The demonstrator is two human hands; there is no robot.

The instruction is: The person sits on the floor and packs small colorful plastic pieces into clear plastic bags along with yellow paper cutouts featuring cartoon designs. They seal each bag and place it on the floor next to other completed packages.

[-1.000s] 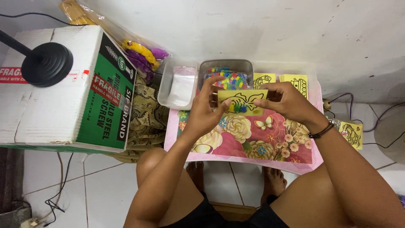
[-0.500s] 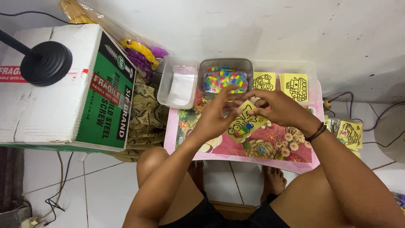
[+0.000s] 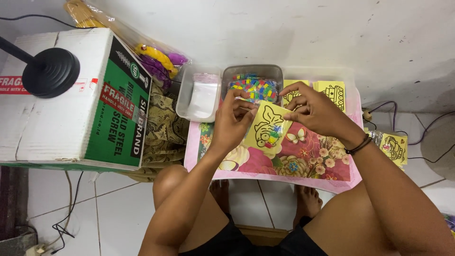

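Note:
My left hand [image 3: 232,123] and my right hand [image 3: 315,111] both grip a yellow card with a black line drawing of a fish [image 3: 266,128], tilted above a small pink floral table [image 3: 284,163]. A few small coloured pieces lie on the card near its lower middle. Just behind my hands stands a grey tub of mixed coloured pieces [image 3: 253,85]. Two more yellow drawing cards [image 3: 332,90] lie at the back of the table, partly hidden by my right hand.
A clear tub holding small plastic bags [image 3: 199,97] sits left of the grey tub. A large white and green cardboard box [image 3: 71,99] with a black lamp base [image 3: 51,72] stands at left. Another yellow card [image 3: 393,147] lies on the floor at right, near cables.
The card has come down and forward from in front of the tubs, and now tilts upright between both hands. The fish drawing now faces me.

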